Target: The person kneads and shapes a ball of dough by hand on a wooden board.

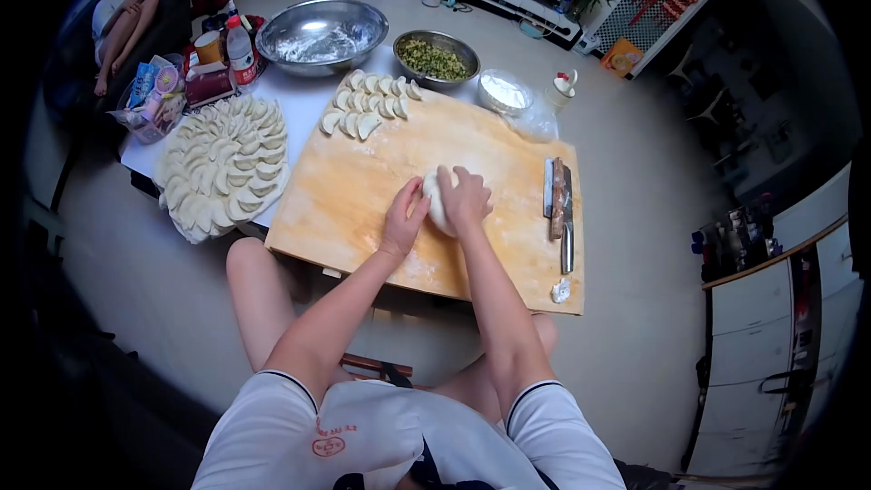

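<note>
The dough [436, 206] sits near the middle of the board [331, 195], a pale rounded lump between the person's two hands. The left hand [406, 219] is at its left side, thumb and fingers slightly apart with their tips against the dough; whether they grip it or only rest there, I cannot tell. The right hand [466, 198] lies over its right side, back upward, thumb across the top and the other fingers bent, clamped on the dough. Loose flour marks the wood around them. Toward the board's far left corner, dumplings [367, 125] lie in short rows, and beside the board, on the left, many more dumplings are packed in rings on a round tray [193, 234], whose edge is mostly covered. At the right end of the board a knife [567, 249] and a brown rolling pin [557, 204] lie side by side, the pin partly over the blade, with a small white lump [561, 290] near the close edge. Beyond the far edge stand a large metal bowl [313, 65], a smaller metal bowl [437, 83] of green filling, and a bowl of white powder with a plastic bag [537, 123] just beside it. A red-labelled bottle [241, 59] stands among clutter on the white table [296, 104]. At far left, another person [116, 18] sits on a dark sofa.
</note>
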`<state>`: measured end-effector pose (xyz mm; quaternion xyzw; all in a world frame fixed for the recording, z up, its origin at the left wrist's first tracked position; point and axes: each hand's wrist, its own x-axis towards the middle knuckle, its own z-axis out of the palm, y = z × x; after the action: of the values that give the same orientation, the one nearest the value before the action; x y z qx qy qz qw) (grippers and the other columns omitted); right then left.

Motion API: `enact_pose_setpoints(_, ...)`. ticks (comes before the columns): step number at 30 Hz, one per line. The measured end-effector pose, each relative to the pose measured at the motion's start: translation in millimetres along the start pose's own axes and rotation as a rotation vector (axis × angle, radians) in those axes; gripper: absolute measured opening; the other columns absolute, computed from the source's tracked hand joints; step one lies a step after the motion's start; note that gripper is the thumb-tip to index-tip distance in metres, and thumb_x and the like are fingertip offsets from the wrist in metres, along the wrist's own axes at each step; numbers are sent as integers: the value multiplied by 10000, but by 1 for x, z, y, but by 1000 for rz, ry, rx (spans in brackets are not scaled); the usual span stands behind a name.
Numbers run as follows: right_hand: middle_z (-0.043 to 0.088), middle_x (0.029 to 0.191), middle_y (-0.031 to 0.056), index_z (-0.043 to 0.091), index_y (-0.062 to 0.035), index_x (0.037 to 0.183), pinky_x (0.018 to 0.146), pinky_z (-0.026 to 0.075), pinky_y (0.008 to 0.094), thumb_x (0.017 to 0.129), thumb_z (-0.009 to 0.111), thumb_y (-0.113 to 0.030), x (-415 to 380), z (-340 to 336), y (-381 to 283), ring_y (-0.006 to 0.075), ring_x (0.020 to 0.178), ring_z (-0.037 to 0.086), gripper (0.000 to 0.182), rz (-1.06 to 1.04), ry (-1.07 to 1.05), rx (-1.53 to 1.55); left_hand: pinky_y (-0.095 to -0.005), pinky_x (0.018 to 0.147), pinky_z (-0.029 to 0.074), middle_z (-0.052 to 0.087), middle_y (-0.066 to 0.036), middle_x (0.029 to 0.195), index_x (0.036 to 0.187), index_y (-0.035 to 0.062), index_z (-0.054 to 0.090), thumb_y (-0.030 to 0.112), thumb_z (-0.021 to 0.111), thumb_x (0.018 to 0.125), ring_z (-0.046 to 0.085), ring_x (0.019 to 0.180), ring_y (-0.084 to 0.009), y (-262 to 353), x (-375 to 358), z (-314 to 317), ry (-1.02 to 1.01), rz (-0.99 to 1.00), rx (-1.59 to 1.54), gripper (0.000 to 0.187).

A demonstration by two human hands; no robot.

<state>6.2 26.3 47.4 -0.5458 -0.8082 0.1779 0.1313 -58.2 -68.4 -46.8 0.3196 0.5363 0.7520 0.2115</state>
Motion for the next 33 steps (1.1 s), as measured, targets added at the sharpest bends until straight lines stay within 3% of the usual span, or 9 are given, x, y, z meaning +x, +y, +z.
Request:
enact_pose_setpoints(6,515,1326,239,507,-110,1382,968,435,535,883,593,-541,-72,-16,38,426,1184,498,665,-344,40,8,-342,1085,387,534,-196,1370,1366,-54,473,274,604,958,501,1290,-270,-2,-1,0,7,2,40,540)
enact_pose_setpoints(9,506,1335,241,504,-95,1377,983,407,567,853,636,-533,-109,-44,57,432,1189,487,696,-348,-52,18,-348,1089,383,528,-198,1380,1367,-51,475,280,595,961,493,1302,-281,-5,1,0,19,17,42,538)
enact_pose_setpoints(12,522,1312,215,516,-126,1363,984,373,601,815,666,-546,-122,-75,50,422,1197,480,707,-372,-70,-282,-354,1094,378,525,-197,1386,1369,-46,475,273,589,964,488,1308,-283,2,-1,-1,18,5,43,528)
enact_pose_setpoints(15,555,1251,183,567,-147,1293,957,367,595,790,680,-539,-92,-41,51,396,1201,478,647,-758,354,-339,-354,1094,376,522,-198,1388,1375,-37,473,267,584,967,488,1307,-279,7,-3,2,3,2,37,520)
enact_pose_setpoints(18,571,1229,159,616,-157,1235,941,387,555,777,684,-533,-51,0,52,380,1197,487,596,-837,357,-176,-354,1092,377,516,-195,1394,1384,-30,465,263,583,968,489,1306,-272,2,5,0,-8,19,24,523)
enact_pose_setpoints(25,573,1261,198,623,-170,1272,962,399,557,857,573,-593,12,-9,-2,410,1186,511,595,-26,-23,-57,-356,1097,374,516,-185,1387,1386,-46,452,270,597,967,490,1302,-264,7,-2,1,-10,-9,10,544)
enact_pose_setpoints(28,566,1258,241,559,-134,1347,977,405,562,883,515,-635,15,-9,1,447,1157,517,685,50,-67,21,-354,1093,378,525,-196,1369,1380,-50,455,263,606,965,499,1289,-265,-3,0,-1,15,13,6,542)
enact_pose_setpoints(31,545,1265,279,488,-77,1396,985,406,556,873,556,-611,-1,-7,28,474,1131,515,750,-208,-145,44,-355,1091,381,525,-212,1363,1379,-48,457,259,608,965,505,1281,-269,-5,4,2,21,-4,-38,538)
enact_pose_setpoints(33,543,1266,288,464,-16,1402,1013,400,489,859,609,-573,-46,-33,36,458,1131,522,791,-308,-140,1,-359,1096,378,519,-212,1376,1382,-44,458,276,602,965,496,1291,-273,-4,2,0,9,-10,-36,545)
